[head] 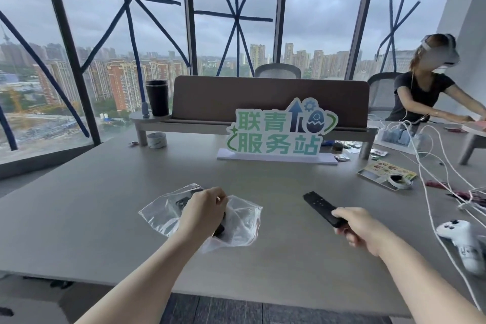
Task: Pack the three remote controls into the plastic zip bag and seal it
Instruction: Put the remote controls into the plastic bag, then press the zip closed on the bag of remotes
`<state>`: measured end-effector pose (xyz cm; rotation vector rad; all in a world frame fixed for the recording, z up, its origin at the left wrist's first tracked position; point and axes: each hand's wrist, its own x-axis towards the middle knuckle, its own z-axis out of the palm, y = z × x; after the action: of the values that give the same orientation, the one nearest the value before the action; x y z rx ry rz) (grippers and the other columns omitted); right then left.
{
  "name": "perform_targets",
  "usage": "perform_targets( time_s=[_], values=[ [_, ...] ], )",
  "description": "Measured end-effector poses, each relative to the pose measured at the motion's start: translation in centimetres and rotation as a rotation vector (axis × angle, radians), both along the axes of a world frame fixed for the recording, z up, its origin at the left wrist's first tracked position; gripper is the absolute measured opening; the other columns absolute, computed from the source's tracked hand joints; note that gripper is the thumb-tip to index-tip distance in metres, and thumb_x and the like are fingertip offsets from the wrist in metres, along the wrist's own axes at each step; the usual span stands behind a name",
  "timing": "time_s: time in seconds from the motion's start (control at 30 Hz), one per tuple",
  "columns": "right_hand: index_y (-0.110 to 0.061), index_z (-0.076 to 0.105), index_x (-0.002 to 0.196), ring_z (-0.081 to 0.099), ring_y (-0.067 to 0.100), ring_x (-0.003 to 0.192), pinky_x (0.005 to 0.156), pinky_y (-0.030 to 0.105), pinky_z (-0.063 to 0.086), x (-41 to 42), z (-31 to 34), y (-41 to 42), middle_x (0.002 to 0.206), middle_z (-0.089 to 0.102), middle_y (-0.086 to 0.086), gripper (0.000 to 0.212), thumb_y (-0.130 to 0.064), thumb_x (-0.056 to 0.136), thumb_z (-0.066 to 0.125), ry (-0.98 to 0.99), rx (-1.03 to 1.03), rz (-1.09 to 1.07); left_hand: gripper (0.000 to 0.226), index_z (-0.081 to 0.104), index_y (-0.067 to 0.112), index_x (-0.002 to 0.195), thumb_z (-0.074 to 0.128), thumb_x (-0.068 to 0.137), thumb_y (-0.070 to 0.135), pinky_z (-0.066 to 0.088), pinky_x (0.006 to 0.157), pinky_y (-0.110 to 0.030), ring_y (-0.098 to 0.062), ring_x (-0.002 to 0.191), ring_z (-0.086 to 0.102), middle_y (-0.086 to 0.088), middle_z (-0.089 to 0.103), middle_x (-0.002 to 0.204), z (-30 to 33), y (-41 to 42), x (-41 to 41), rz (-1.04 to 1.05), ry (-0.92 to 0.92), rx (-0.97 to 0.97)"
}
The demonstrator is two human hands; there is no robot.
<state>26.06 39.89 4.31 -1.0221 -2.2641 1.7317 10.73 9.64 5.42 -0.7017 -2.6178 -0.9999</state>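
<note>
Head view: my right hand (360,229) grips a black remote (322,209) by its near end, fingers closed round it; long axis runs away from me & up-left, far tip aimed roughly toward the zip bag (200,216). Bag lies flat on the grey surface (92,218), left of the remote w/ bare surface between. My left hand (203,209) rests on the bag, fingers curled pinching plastic — dark remote shapes show inside, count unclear. Can't tell which edge is the mouth. Right hand is the one to feed it in. Nothing blocks the path — white controller (462,238), cables (431,166) sit well off right.
</note>
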Motion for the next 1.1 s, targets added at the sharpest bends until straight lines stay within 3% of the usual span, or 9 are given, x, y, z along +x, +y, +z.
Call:
perform_targets(
  time_s=[0.23, 0.37, 0.43, 0.53, 0.63, 0.7, 0.8, 0.93, 1.1],
  values=[
    [-0.009, 0.051, 0.081, 0.02, 0.01, 0.035, 0.036, 0.02, 0.019, 2.6, 5.0, -8.0, 0.054, 0.043, 0.004, 0.019, -0.021, 0.095, 0.047, 0.063, -0.186, 0.441, 0.015, 0.068, 0.021, 0.079, 0.056, 0.083, 0.03, 0.044, 0.054, -0.027, -0.024, 0.064, 0.059, 0.003, 0.06, 0.057, 1.9, 0.6, 0.0, -0.032, -0.004, 0.062],
    [-0.013, 0.06, 0.086, 0.026, 0.01, 0.036, 0.038, 0.022, 0.019, -2.0, 2.5, -14.0, 0.056, 0.057, 0.002, 0.023, -0.03, 0.099, 0.05, 0.065, -0.157, 0.406, 0.017, 0.068, 0.025, 0.08, 0.055, 0.082, 0.036, 0.054, 0.06, -0.033, -0.026, 0.066, 0.062, 0.001, 0.063, 0.06, 1.5, 0.1, 0.7, -0.04, -0.007, 0.061],
    [-0.013, 0.066, 0.096, 0.037, 0.011, 0.036, 0.036, 0.021, 0.025, -4.4, 1.4, -17.0, 0.073, 0.069, 0.004, 0.027, -0.033, 0.101, 0.047, 0.121, -0.218, 0.441, 0.017, 0.068, 0.026, 0.081, 0.055, 0.083, 0.036, 0.053, 0.059, -0.033, -0.024, 0.065, 0.061, 0.002, 0.063, 0.06, 1.5, -0.6, 0.7, -0.026, -0.004, 0.057],
    [-0.013, 0.072, 0.095, 0.045, 0.003, 0.034, 0.043, 0.024, 0.038, -6.2, 0.0, -19.0, 0.076, 0.068, 0.002, 0.024, -0.021, 0.097, 0.05, 0.195, 0.031, 0.29, 0.016, 0.069, 0.026, 0.082, 0.056, 0.084, 0.034, 0.049, 0.06, -0.031, -0.022, 0.068, 0.059, 0.003, 0.063, 0.064, 1.4, -1.8, 0.4, 0.009, 0.0, 0.047],
    [-0.023, 0.071, 0.079, 0.058, 0.011, 0.056, 0.062, 0.031, 0.044, -6.0, -0.2, -17.9, 0.062, 0.065, -0.005, 0.019, -0.016, 0.087, 0.055, 0.247, 0.357, 0.056, 0.017, 0.068, 0.025, 0.08, 0.055, 0.083, 0.036, 0.05, 0.065, -0.032, -0.021, 0.075, 0.062, 0.003, 0.07, 0.076, 0.7, -3.1, -0.4, 0.004, 0.005, 0.039],
    [-0.03, 0.063, 0.1, 0.061, 0.018, 0.074, 0.065, 0.032, 0.043, -5.7, -0.1, -17.1, 0.078, 0.063, -0.007, 0.016, -0.028, 0.085, 0.06, 0.228, 0.447, 0.028, 0.02, 0.069, 0.024, 0.081, 0.053, 0.081, 0.037, 0.051, 0.068, -0.032, -0.019, 0.078, 0.063, 0.004, 0.071, 0.08, 0.0, -3.4, -0.7, -0.021, 0.023, 0.023],
    [-0.041, 0.047, 0.13, 0.063, 0.022, 0.089, 0.072, 0.031, 0.043, -6.9, -0.3, -16.7, 0.095, 0.062, -0.004, 0.051, -0.045, 0.081, 0.061, 0.114, 0.458, 0.205, 0.023, 0.07, 0.024, 0.08, 0.051, 0.08, 0.038, 0.052, 0.068, -0.031, -0.015, 0.082, 0.062, 0.007, 0.071, 0.084, -0.5, -3.2, -0.5, -0.039, 0.007, -0.001],
    [-0.027, 0.072, 0.099, 0.066, 0.023, 0.081, 0.071, 0.03, 0.052, -8.6, -0.8, -16.9, 0.079, 0.069, -0.006, 0.021, -0.029, 0.084, 0.057, 0.133, 0.546, 0.17, 0.022, 0.071, 0.031, 0.087, 0.054, 0.075, 0.038, 0.051, 0.066, -0.029, -0.015, 0.078, 0.062, 0.007, 0.072, 0.086, 0.1, -3.6, 0.3, -0.081, -0.001, -0.064],
    [-0.022, 0.076, 0.082, 0.06, 0.018, 0.065, 0.061, 0.024, 0.041, -8.8, 0.0, -16.1, 0.072, 0.069, -0.004, 0.018, -0.015, 0.085, 0.06, 0.254, 0.474, 0.034, 0.037, 0.063, 0.034, 0.117, 0.058, 0.081, 0.029, 0.043, 0.073, -0.025, -0.019, 0.098, 0.059, 0.001, 0.067, 0.11, 0.9, -6.6, 1.3, -0.181, -0.088, -0.35]
  ],
)
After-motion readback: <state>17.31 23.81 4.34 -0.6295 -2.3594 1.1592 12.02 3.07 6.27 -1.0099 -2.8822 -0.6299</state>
